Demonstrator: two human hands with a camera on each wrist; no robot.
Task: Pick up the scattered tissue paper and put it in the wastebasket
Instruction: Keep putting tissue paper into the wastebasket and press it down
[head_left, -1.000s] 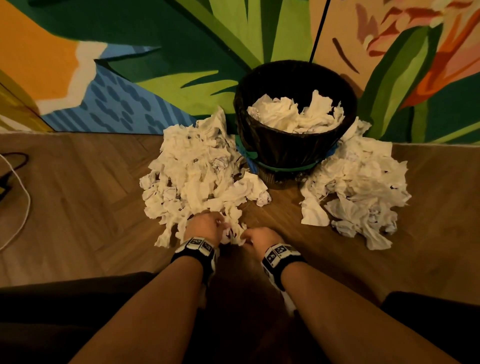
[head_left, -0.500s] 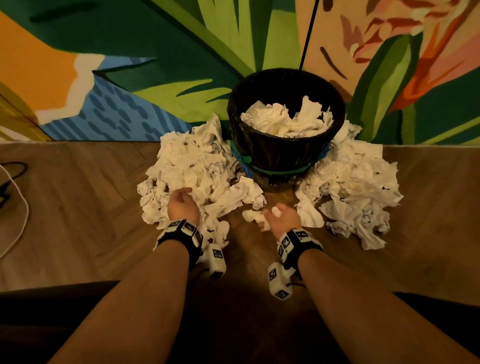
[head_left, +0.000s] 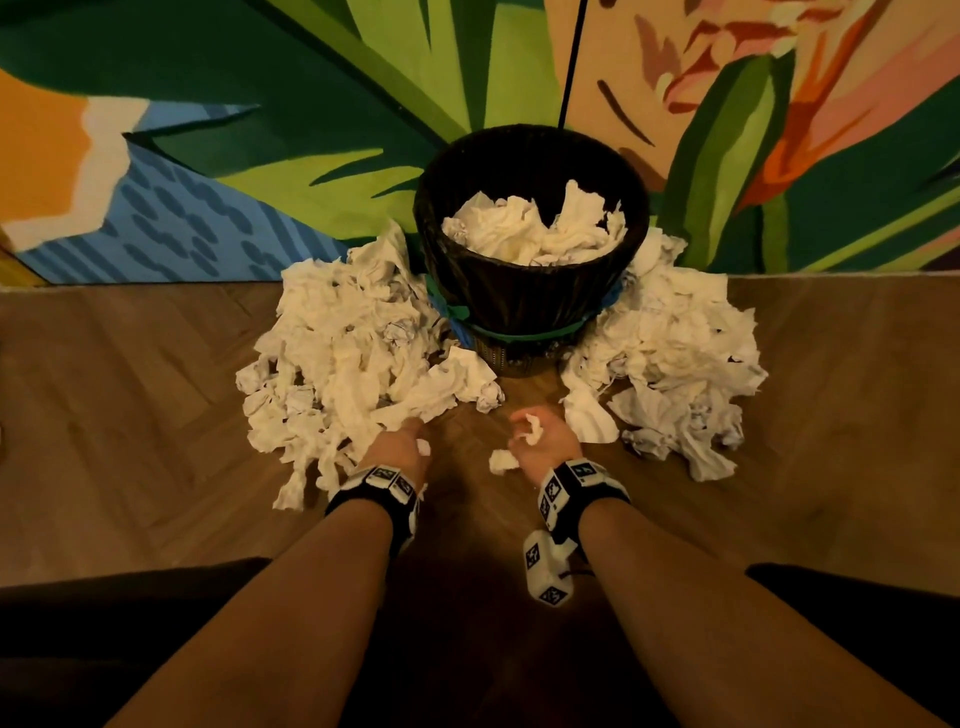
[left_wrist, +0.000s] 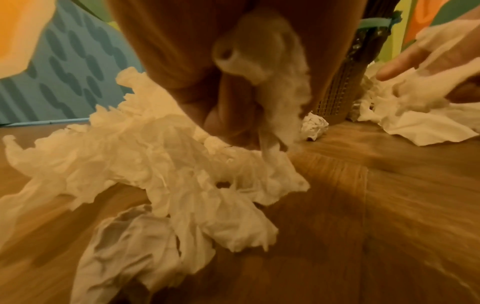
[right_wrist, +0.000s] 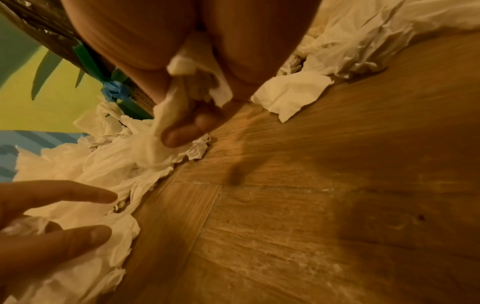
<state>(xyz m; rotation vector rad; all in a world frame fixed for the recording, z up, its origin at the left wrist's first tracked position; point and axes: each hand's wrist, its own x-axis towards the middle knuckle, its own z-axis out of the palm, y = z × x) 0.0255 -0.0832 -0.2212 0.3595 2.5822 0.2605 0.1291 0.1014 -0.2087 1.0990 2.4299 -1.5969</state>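
Head view. Wastebasket (head_left: 530, 291) stands at upper centre of the frame, against the painted wall (head_left: 208, 130). White tissue already fills it close to the rim, so part of the job is done. Most is left: 2 heaps lie on the wooden floor (head_left: 130, 415), the left pile (head_left: 353, 364) touching the basket's left side and the right pile (head_left: 670, 358) touching its right side. Judged well under half complete.

Left hand (head_left: 397, 449) sits at the lower edge of the left pile, with a small bit of tissue showing at its thumb side. Right hand (head_left: 540, 441) is in the gap between the 2 piles, fingers curled around a tissue wad (head_left: 531, 428); another scrap (head_left: 501, 460) shows at the hand's lower left, and I cannot tell whether it is held or lying on the floor.

Left wrist view. Left-hand fingers (left_wrist: 228, 115) at centre top are curled over a blurred strip of tissue (left_wrist: 275, 98) that trails down onto the pile below. The other hand, at right edge, has its fingers extended with tissue against the palm.

Right wrist view. Right-hand fingers (right_wrist: 187, 131) at upper centre clamp crumpled tissue (right_wrist: 182, 98), one fingertip near the floor beside the left pile's edge. At lower left, the left hand's fingers are spread, tissue in the palm.
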